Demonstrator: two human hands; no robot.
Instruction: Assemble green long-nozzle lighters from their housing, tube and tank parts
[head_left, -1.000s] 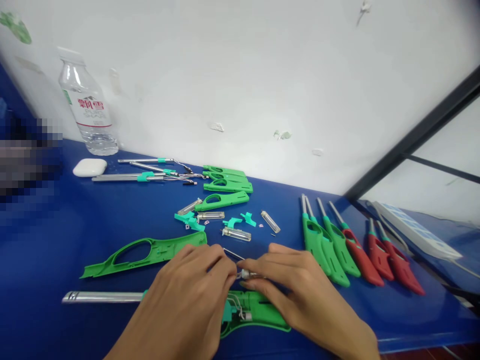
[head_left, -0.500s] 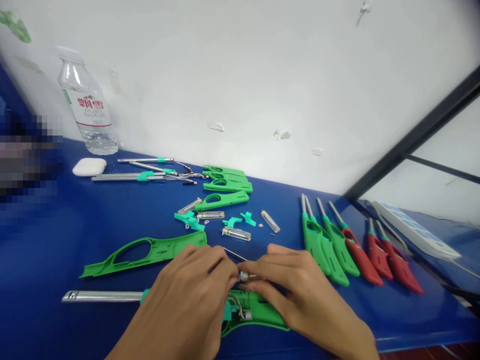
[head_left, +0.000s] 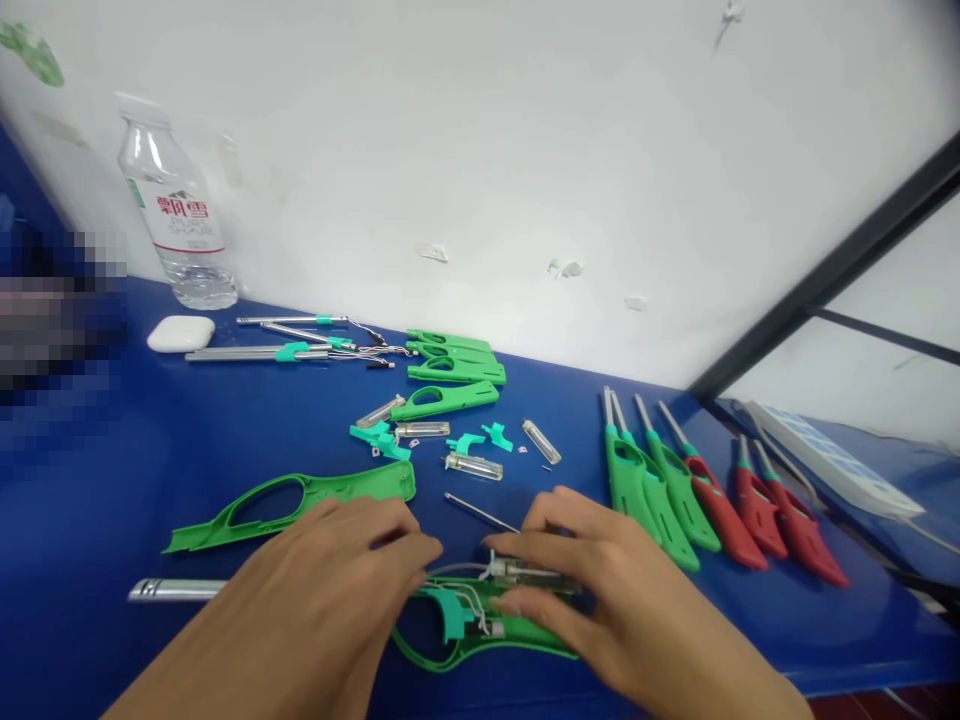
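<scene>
A green half shell (head_left: 517, 632) lies on the blue table, with a teal trigger piece (head_left: 451, 612), thin wires and a metal tube (head_left: 176, 591) at its left end. My right hand (head_left: 600, 570) holds a clear fuel tank (head_left: 525, 572) between thumb and fingers over the shell's upper edge. My left hand (head_left: 337, 580) covers the joint of tube and shell; its thumb and forefinger are pinched near a thin tube that runs to the tank, and what they grip is hidden. Behind my hands lies a thin metal rod (head_left: 480, 512).
Another green half shell (head_left: 330, 492) lies at left. Farther back are clear tanks (head_left: 474, 467), teal pieces, green shells (head_left: 450, 398) and metal tubes (head_left: 259, 354). Finished-looking green and red lighters (head_left: 724, 515) stand right, near a power strip (head_left: 836, 460). A bottle (head_left: 180, 215) stands back left.
My left hand has moved left, away from my right hand, uncovering the teal trigger and thin tube. My right fingers have spread slightly, and the clear tank now shows between them.
</scene>
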